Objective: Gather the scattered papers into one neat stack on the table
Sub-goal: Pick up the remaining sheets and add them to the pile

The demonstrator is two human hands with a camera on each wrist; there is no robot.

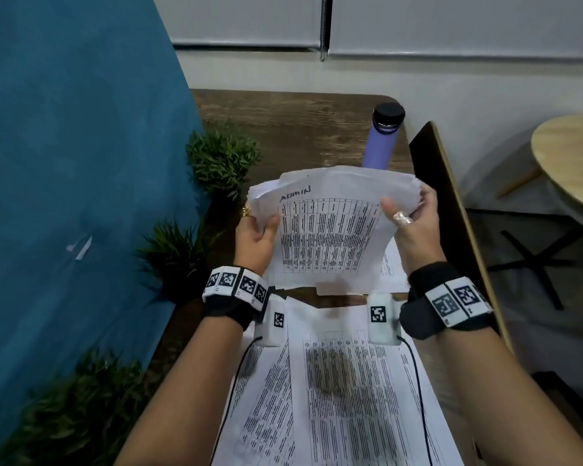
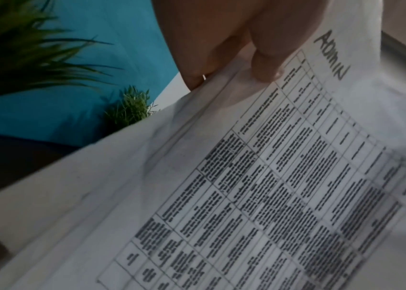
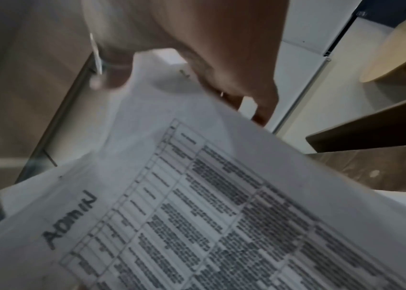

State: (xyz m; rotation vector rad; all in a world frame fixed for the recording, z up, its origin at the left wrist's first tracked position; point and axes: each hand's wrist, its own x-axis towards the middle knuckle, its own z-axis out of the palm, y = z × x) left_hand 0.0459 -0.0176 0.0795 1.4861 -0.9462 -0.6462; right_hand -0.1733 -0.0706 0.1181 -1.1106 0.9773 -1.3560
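Observation:
A bundle of printed papers (image 1: 330,230), its top sheet marked "ADMIN" above a table of text, stands upright above the wooden table (image 1: 293,126). My left hand (image 1: 254,235) grips the bundle's left edge, thumb on the front. My right hand (image 1: 413,218), wearing a ring, grips the right edge the same way. The same bundle of papers (image 2: 259,176) fills the left wrist view, and the papers (image 3: 221,206) fill the right wrist view too. More printed sheets (image 1: 344,381) lie loosely overlapped on the table under my forearms. Another sheet (image 1: 392,267) peeks out behind the bundle at the right.
A purple bottle (image 1: 382,137) with a black cap stands behind the bundle. Small green plants (image 1: 221,156) line the table's left edge against a blue partition (image 1: 64,163). A dark board (image 1: 451,210) borders the right side. A round table (image 1: 572,163) stands far right.

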